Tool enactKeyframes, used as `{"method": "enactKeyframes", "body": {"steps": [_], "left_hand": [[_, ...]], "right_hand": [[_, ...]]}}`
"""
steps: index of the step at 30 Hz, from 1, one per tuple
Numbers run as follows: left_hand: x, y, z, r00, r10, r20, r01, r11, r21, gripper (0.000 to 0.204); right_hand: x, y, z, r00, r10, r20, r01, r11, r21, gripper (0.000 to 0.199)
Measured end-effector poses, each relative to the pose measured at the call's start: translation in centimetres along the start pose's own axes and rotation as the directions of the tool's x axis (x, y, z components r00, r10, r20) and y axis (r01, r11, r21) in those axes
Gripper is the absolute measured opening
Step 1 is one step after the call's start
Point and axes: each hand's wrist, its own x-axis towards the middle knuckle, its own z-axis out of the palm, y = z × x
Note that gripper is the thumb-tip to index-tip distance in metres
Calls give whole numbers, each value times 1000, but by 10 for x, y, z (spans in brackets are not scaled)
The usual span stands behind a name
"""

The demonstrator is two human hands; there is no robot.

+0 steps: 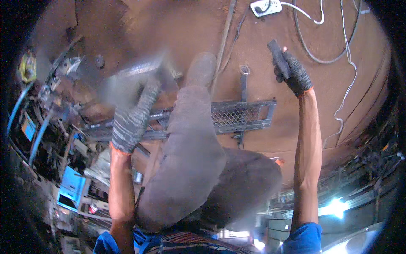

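My left hand [132, 120], in a grey striped glove with an orange cuff, grips a blurred grey box-like thing [124, 84] with a bright upper edge. Its kind cannot be made out. On the right, my right hand [294, 75], in a matching glove, is closed round a short dark grey bar-shaped piece [278, 57] that sticks up past the fingers. Between the hands, a black metal frame with a mesh panel [237, 116] lies on the brown floor. My leg [190, 148] crosses over it and hides its middle.
A white power strip [265, 7] lies at the far right, with white and grey cables [347, 51] looping over the floor. Metal scraps and tools crowd the left side, among them a blue box [71, 188]. A bright light [337, 207] glares at the lower right.
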Motion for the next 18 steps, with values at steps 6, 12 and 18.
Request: {"method": "enactKeyframes", "body": {"steps": [6,12,18], "left_hand": [[-70,30,4,981,-140,-131,106,967,-232,15],[-142,-34,61,806,-511,-299,416,848,-329,21],[-195,-156,212,486,-785,-384,714,610,-344,37]], "right_hand": [[2,-83,9,955,83,285,97,819,-565,50],[72,-98,11,978,-5,207,177,537,-825,42],[43,-104,56,992,-4,124,120,297,-947,37]]}}
